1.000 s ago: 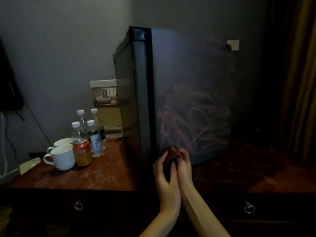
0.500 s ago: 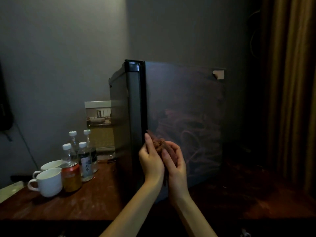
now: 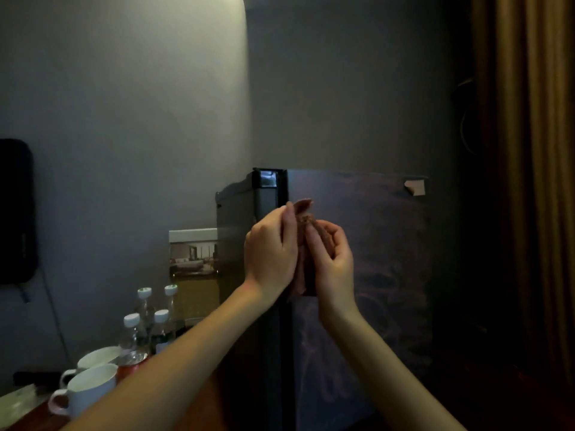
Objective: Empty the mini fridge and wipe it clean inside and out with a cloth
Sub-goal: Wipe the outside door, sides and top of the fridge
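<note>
Nearest the camera, two bare forearms reach up from the bottom edge, and the hands meet in front of the upper left part of the door of the mini fridge (image 3: 373,259). The left hand (image 3: 270,253) shows its back, pinching the top of the reddish-brown cloth (image 3: 306,219) between thumb and fingers. The right hand (image 3: 334,259) curls its fingers round the cloth from the other side, so both hands grip the bunched cloth between them, and a tail of it hangs down below the palms. A second ago the same pair of hands was low, at the bottom edge of the door just above the wooden counter (image 3: 199,405); half a second ago they were at mid-height along the door's left edge; now they are just under its top corner. The door is closed and carries pale swirled streaks over its lower half, while the top strip near the scrap of tape (image 3: 415,187) looks less marked. This suggests the outside wipe is under way and the cloth is being regathered for a pass across the upper door. Whether the inside is done cannot be told. Further left on the counter stand two white mugs (image 3: 88,390), an orange can (image 3: 132,363) and four capped water bottles (image 3: 132,331), probably the fridge's contents. Behind them a picture card (image 3: 193,256) leans by the grey wall, and a curtain (image 3: 529,181) hangs at far right.
</note>
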`<state>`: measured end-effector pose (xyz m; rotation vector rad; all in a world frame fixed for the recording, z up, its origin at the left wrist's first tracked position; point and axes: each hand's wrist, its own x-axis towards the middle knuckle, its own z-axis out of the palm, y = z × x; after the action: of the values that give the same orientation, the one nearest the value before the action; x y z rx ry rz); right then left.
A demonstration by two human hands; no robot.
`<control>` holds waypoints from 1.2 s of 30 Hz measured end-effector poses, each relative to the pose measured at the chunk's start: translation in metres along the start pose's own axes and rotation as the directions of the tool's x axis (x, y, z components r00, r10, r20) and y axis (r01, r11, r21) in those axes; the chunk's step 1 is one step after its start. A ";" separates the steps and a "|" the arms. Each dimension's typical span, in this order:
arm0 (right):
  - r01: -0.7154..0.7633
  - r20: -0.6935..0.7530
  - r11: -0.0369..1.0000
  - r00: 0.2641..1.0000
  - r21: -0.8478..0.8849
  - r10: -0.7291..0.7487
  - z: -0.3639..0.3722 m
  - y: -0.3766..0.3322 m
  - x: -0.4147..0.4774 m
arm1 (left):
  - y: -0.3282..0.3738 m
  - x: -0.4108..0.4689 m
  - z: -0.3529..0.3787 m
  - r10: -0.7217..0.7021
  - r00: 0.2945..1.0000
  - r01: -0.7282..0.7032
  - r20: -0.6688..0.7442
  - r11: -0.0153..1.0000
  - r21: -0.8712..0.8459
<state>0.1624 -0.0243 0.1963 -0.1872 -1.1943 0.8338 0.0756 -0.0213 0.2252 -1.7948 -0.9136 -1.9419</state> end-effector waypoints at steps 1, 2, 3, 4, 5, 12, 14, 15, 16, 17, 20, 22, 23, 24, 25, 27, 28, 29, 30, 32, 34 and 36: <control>0.025 0.003 1.000 1.000 -0.017 -0.025 0.003 -0.004 0.010 | -0.004 0.011 -0.001 0.063 0.998 -0.064 0.014 0.996 0.067; 0.058 0.014 0.998 0.998 -0.034 -0.057 0.005 -0.008 0.022 | -0.008 0.023 -0.002 0.132 0.991 -0.132 0.008 0.982 0.138; 0.087 0.024 0.995 0.996 -0.051 -0.086 0.006 -0.013 0.029 | -0.013 0.032 -0.003 0.179 0.984 -0.175 -0.008 0.967 0.186; 0.126 0.035 0.989 0.992 -0.072 -0.124 0.006 -0.017 0.038 | -0.017 0.043 -0.005 0.200 0.979 -0.188 -0.036 0.959 0.212; 0.173 0.041 0.980 0.985 -0.099 -0.170 0.006 -0.020 0.045 | -0.023 0.053 -0.007 0.194 0.978 -0.173 -0.071 0.958 0.230; 0.371 -0.148 0.840 0.877 -0.395 -0.457 -0.017 -0.028 0.104 | -0.044 0.093 0.008 0.005 0.988 0.034 -0.154 0.967 0.254; 0.408 -0.142 0.755 0.827 -0.514 -0.544 -0.016 -0.022 0.118 | -0.041 0.096 0.018 -0.116 0.981 0.142 -0.157 0.976 0.162; 0.430 -0.111 0.725 0.817 -0.537 -0.566 -0.013 -0.018 0.124 | -0.041 0.096 0.021 -0.141 0.975 0.168 -0.173 0.974 0.149; 0.454 -0.068 0.708 0.815 -0.541 -0.575 -0.008 -0.012 0.128 | -0.041 0.095 0.022 -0.133 0.972 0.164 -0.191 0.974 0.154; 0.477 -0.013 0.696 0.820 -0.538 -0.572 -0.002 -0.005 0.129 | -0.043 0.094 0.023 -0.110 0.973 0.144 -0.201 0.976 0.165; 0.536 0.160 0.632 0.818 -0.560 -0.552 0.013 0.017 0.127 | -0.046 0.091 0.022 -0.052 0.973 0.094 -0.225 0.979 0.179; 0.542 0.175 0.609 0.812 -0.579 -0.557 0.017 0.025 0.126 | -0.048 0.091 0.023 -0.042 0.970 0.087 -0.240 0.979 0.182; 0.541 0.162 0.620 0.812 -0.569 -0.560 0.018 0.026 0.125 | -0.048 0.091 0.024 -0.032 0.969 0.078 -0.247 0.981 0.179; 0.537 0.145 0.642 0.816 -0.547 -0.560 0.019 0.025 0.125 | -0.049 0.091 0.024 -0.019 0.967 0.064 -0.255 0.983 0.170; 0.534 0.129 0.661 0.819 -0.528 -0.559 0.019 0.024 0.126 | -0.050 0.091 0.024 -0.009 0.965 0.052 -0.261 0.986 0.158; 0.529 0.106 0.664 0.817 -0.529 -0.566 0.020 0.023 0.129 | -0.052 0.091 0.024 -0.006 0.966 0.042 -0.259 0.990 0.135; 0.531 0.102 0.658 0.813 -0.534 -0.574 0.021 0.023 0.131 | -0.052 0.091 0.024 -0.003 0.966 0.038 -0.258 0.990 0.132; 0.532 0.094 0.657 0.810 -0.533 -0.580 0.023 0.022 0.134 | -0.053 0.091 0.024 0.002 0.966 0.033 -0.259 0.991 0.133; 0.533 0.081 0.658 0.806 -0.532 -0.587 0.025 0.021 0.136 | -0.053 0.091 0.024 0.006 0.966 0.029 -0.259 0.991 0.131; 0.532 0.037 0.661 0.793 -0.529 -0.608 0.029 0.020 0.140 | -0.053 0.091 0.024 0.016 0.964 0.018 -0.264 0.992 0.125; 0.550 0.015 0.677 0.781 -0.488 -0.624 0.033 0.020 0.137 | -0.054 0.091 0.024 0.029 0.961 0.008 -0.277 0.991 0.131; 0.601 0.079 0.657 0.762 -0.455 -0.643 0.030 0.024 0.128 | -0.054 0.092 0.024 0.032 0.959 0.007 -0.281 0.990 0.138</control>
<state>0.1395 0.0678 0.2901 -0.1743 -1.2408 -0.0841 0.0457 0.0502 0.3022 -1.3979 -0.9099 -2.0070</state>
